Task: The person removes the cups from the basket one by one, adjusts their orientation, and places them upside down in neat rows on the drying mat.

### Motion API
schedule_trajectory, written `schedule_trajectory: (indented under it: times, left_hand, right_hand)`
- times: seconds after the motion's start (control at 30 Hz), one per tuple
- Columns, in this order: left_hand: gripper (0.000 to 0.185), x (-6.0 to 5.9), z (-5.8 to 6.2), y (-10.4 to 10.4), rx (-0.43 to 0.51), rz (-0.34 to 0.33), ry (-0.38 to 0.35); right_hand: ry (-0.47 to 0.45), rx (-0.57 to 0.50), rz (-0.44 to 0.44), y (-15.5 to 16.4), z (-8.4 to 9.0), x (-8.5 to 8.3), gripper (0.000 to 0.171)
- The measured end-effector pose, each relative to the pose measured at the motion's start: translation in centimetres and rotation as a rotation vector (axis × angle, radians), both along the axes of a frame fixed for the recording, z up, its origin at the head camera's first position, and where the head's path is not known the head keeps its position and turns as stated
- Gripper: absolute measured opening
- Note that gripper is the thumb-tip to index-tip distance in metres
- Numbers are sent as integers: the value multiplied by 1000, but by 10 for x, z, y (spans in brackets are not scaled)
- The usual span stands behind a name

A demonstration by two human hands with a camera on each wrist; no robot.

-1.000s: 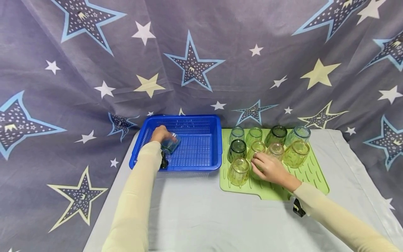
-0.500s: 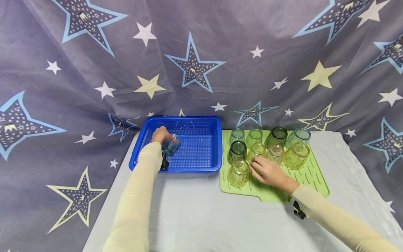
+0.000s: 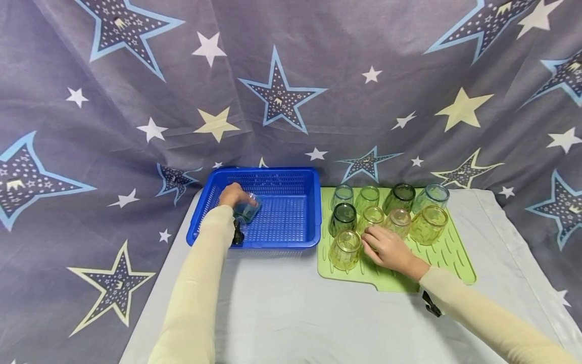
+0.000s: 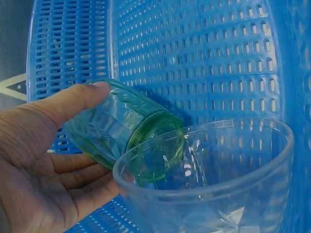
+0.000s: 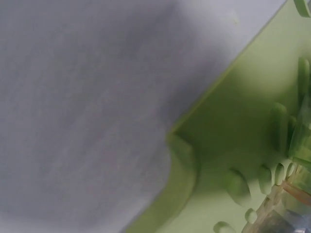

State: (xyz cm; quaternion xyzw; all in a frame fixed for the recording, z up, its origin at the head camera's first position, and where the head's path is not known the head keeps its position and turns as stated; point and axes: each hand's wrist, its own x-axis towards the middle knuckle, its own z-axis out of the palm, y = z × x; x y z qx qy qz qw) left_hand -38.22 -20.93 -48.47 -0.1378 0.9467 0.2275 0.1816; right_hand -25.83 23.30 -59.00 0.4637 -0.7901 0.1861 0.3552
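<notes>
In the blue basket (image 3: 313, 222), my left hand (image 3: 234, 194) grips a tilted blue-green drinking glass (image 4: 141, 126), thumb along its upper side and fingers beneath. A clear glass (image 4: 243, 199) stands mouth up right beside it in the left wrist view. On the green drying mat (image 3: 447, 258), my right hand (image 3: 386, 247) curls its fingers over a glass (image 5: 303, 138), mostly hidden beneath it; only a slice shows at the right wrist view's edge, its colour unclear. A yellow glass (image 3: 345, 250) sits upside down just left of that hand.
Behind the right hand stand several upturned glasses, among them a dark green one (image 3: 343, 220), a pink one (image 3: 398, 222) and a large yellow one (image 3: 428, 225). A star-patterned curtain (image 3: 291, 146) hangs behind the white-covered table (image 3: 309, 313).
The right hand has shifted very slightly left from one second ago. The left hand and the blue-green glass have stayed in place.
</notes>
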Motion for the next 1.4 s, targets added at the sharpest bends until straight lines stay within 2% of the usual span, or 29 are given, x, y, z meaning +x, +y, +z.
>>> schedule_trajectory:
  times: [0.27,0.6,0.83,0.97,1.13,1.4]
  left_hand:
    - [78,-1,7,3,35,-2,-64]
    - [76,4,12,7,35,-51,-70]
    - [73,6,9,9,68,-33,-94]
    - [74,4,5,9,74,-34,-89]
    - [73,6,5,9,49,-45,-46]
    - [78,8,9,8,99,0,-21]
  right_hand:
    - [4,-9,-9,-1,0,-1,19]
    - [6,-26,-23,1,-5,-1,18]
    - [5,-24,-38,1,-5,0,20]
    - [7,-33,-40,1,-5,2,23]
    - [11,-40,-48,1,-5,3,23]
    - [8,-38,-57,1,-5,4,25]
